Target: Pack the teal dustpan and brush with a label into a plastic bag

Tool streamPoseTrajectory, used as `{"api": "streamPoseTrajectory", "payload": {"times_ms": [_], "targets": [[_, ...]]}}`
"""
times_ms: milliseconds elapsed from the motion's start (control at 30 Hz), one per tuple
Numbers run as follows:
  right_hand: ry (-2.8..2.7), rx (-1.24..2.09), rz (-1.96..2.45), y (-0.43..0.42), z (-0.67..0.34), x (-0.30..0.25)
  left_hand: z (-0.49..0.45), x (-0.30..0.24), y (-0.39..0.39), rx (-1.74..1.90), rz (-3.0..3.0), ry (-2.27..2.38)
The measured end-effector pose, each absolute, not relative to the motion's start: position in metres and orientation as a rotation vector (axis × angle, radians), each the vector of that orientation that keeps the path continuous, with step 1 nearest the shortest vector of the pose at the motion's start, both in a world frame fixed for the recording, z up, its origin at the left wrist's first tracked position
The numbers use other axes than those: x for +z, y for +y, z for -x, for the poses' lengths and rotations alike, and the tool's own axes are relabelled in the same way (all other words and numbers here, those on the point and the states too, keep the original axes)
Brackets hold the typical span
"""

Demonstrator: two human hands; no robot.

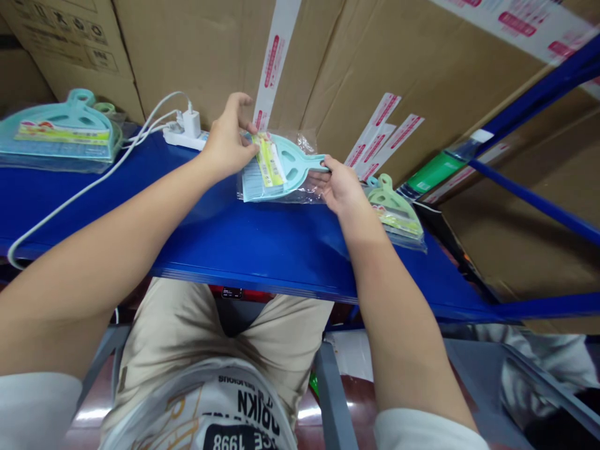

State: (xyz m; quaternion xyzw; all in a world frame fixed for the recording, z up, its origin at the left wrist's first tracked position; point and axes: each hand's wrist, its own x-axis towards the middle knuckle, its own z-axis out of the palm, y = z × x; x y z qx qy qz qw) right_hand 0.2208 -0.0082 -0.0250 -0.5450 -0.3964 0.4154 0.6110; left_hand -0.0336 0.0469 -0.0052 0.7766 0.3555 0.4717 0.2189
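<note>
Backdrop: cardboard cartons (412,81) with white-and-red tape strips (274,62) stand behind the shelf.
Rack: blue steel shelf (262,244) runs across the view, with a blue upright (529,106) at right.
Below: khaki shorts (178,331) and a printed white shirt (220,406), on the person themselves.
Shelf, left: bagged teal dustpan pack (60,131) lies flat, near the power strip (180,137) with a white charger (191,123) plugged in; white cable (79,209) drapes over the shelf edge.
Shelf, right: bagged green dustpan pack (394,209) sits just beside the right hand.
Item: bagged teal dustpan (281,165) is held between both hands, just above the shelf, handle pointing right.
Left hand (227,140): pinches the bag's left end, thumb and fingers closed on it.
Right hand (340,187): fingers curl around the dustpan handle through the bag.
</note>
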Motion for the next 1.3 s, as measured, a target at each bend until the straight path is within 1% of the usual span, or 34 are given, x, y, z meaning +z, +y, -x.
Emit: {"api": "streamPoseTrajectory", "payload": {"times_ms": [133, 400, 733, 1033, 1300], "targets": [[-0.887, 0.958, 1.271, -0.012, -0.218, -0.021, 0.035, -0.006, 0.053, 1.243, -2.113, 0.913], [-0.901, 0.955, 1.277, -0.013, -0.220, -0.020, 0.036, 0.008, 0.028, 1.142, -2.146, 0.862], [-0.909, 0.984, 1.277, -0.019, -0.209, -0.016, 0.033, 0.017, 0.016, 1.151, -2.327, 1.031], [-0.899, 0.998, 1.288, -0.022, -0.207, -0.013, 0.030, 0.011, 0.025, 1.173, -2.099, 0.980], [-0.934, 0.997, 1.266, -0.019, -0.210, -0.016, 0.040, 0.013, 0.029, 1.053, -2.100, 0.929]]}}
